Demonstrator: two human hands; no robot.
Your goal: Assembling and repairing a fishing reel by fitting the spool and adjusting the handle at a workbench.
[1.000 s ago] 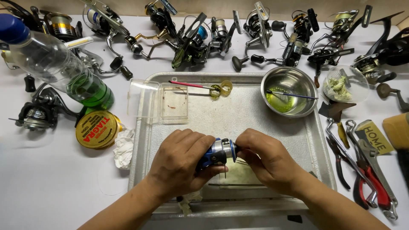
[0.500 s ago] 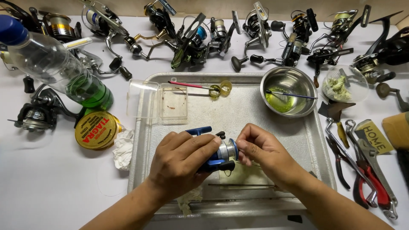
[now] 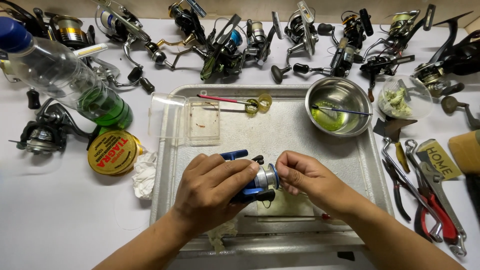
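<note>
My left hand [image 3: 216, 187] grips a blue and black fishing reel [image 3: 252, 176] over a metal tray [image 3: 350, 160]. The reel's silver spool end points right. My right hand [image 3: 304, 176] pinches that spool end with its fingertips. Part of the reel body is hidden under my left fingers. A thin rod with a red tip [image 3: 290, 216] lies on the tray below the hands.
On the tray stand a clear plastic box [image 3: 202, 120], a red-handled brush [image 3: 220, 99] and a steel bowl [image 3: 339, 106] with green liquid. Several reels [image 3: 235, 40] line the back. A plastic bottle [image 3: 65, 75], a yellow round tin [image 3: 114, 151], pliers and wrenches [image 3: 430, 200] flank the tray.
The reel has turned in my left hand, its blue arm now showing above the fingers. My right hand shifted slightly right along the spool end.
</note>
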